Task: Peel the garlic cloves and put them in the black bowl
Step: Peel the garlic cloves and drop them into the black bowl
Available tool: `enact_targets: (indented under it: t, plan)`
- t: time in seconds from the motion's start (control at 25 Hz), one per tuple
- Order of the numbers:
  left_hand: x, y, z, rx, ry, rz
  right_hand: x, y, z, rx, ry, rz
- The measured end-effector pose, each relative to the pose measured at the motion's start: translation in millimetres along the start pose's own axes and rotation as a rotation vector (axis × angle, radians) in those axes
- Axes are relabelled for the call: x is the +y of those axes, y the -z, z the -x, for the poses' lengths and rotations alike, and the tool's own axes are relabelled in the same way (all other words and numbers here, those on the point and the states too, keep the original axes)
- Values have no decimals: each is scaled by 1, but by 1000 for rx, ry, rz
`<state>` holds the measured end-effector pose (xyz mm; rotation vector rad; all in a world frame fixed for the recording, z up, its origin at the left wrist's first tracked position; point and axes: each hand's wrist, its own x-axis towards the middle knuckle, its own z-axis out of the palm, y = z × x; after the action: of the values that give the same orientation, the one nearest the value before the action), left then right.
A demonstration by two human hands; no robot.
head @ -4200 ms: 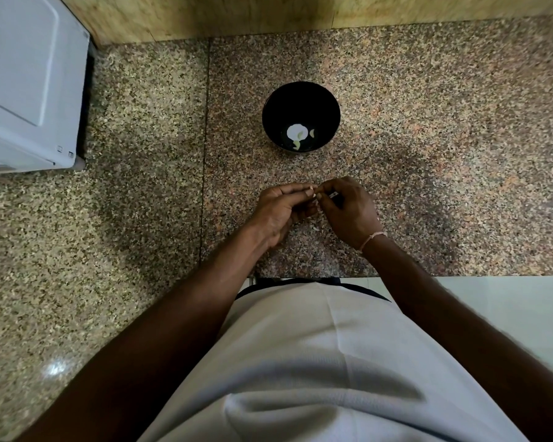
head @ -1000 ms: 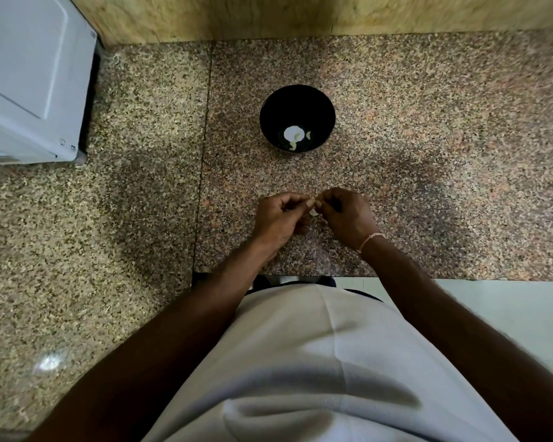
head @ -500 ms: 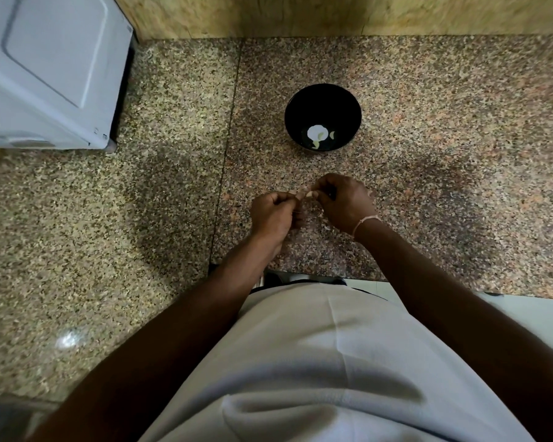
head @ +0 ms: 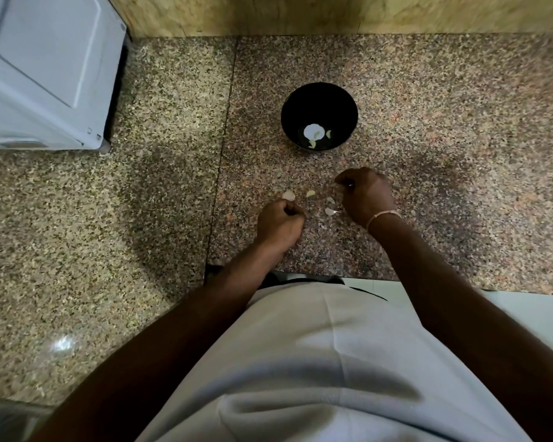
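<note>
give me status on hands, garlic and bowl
Left hand and right hand curled, apart. Black bowl holds peeled cloves. Skins litter counter.

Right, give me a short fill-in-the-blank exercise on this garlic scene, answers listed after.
1. The peeled garlic pieces lie inside the ____ bowl.
2. Loose garlic skins lie on the counter between the two ____.
3. The bracelet is on the wrist of the ____ hand.
4. The white appliance stands to the ____ of the bowl.

Missing words: black; hands; right; left
</note>
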<state>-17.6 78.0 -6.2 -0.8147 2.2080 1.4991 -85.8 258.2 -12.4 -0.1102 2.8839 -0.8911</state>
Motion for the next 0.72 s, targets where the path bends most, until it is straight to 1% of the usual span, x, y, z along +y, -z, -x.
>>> enact_targets:
  t: [0.12,0.16,0.24,0.32,0.44,0.6,0.64,0.72]
  plan:
    - [6,-11,5,-6,-47,-169,1,-10,22,-71,192,219]
    - [7,-12,6,-4,-66,-211,-1,-14,33,-112,261,254]
    - [8,-13,7,8,-96,-266,-3,-16,50,-173,353,250]
    - [8,-13,5,29,-110,-295,1,-14,48,-172,340,218]
    - [8,-16,6,56,-112,-320,7,-9,35,-90,245,242]
    - [5,-14,6,76,-135,-302,-12,-12,47,-170,307,236]
    - [3,-13,5,88,-144,-299,-15,-12,47,-185,286,219]
    - [-1,-11,4,120,-163,-294,-18,-13,41,-154,248,221]
